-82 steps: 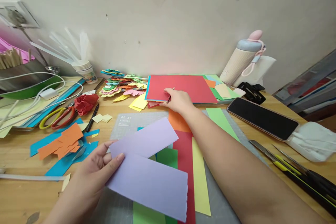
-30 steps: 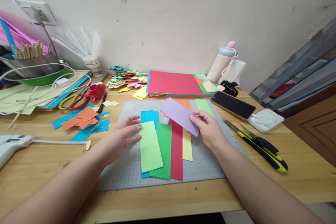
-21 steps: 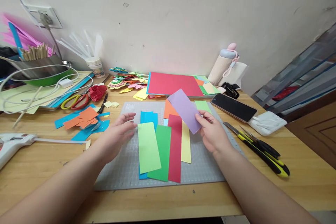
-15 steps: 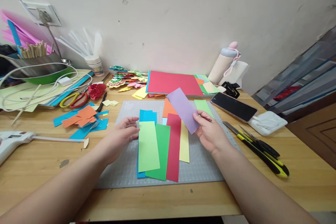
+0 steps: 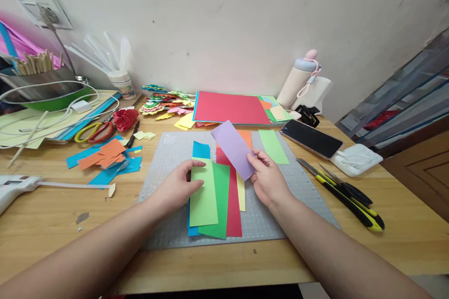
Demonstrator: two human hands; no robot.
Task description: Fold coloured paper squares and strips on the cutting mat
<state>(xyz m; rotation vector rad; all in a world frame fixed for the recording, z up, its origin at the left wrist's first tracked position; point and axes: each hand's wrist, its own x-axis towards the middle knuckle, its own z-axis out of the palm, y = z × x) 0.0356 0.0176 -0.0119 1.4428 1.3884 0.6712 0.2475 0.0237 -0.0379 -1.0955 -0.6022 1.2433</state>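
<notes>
A flat, rectangular purple paper strip (image 5: 231, 149) is held above the far half of the grey, gridded cutting mat (image 5: 266, 215), slanted, its surface plain and its near short edge slightly ragged. It is pinched near that end by the right hand (image 5: 268, 177), with thumb and fingers closed on it. The left hand (image 5: 180, 184) is held with thumb and fingers well parted over the mat's left half; nothing is seen gripped, and whether the pale green card strip (image 5: 203, 208) beneath is touched cannot be told. The right fingertips are hidden behind the purple paper, a thin dark object in that hand is barely made out, and the orange paper piece (image 5: 247, 138) on the mat is partly covered. On the mat are counted one dark green strip (image 5: 220, 201), one red strip (image 5: 234, 215), one yellow strip (image 5: 242, 196) and two pale green ones, the second at the far right; the blue paper (image 5: 201, 150), partly covered, cannot be counted surely. Right of the mat, one black phone (image 5: 312, 138) is seen
</notes>
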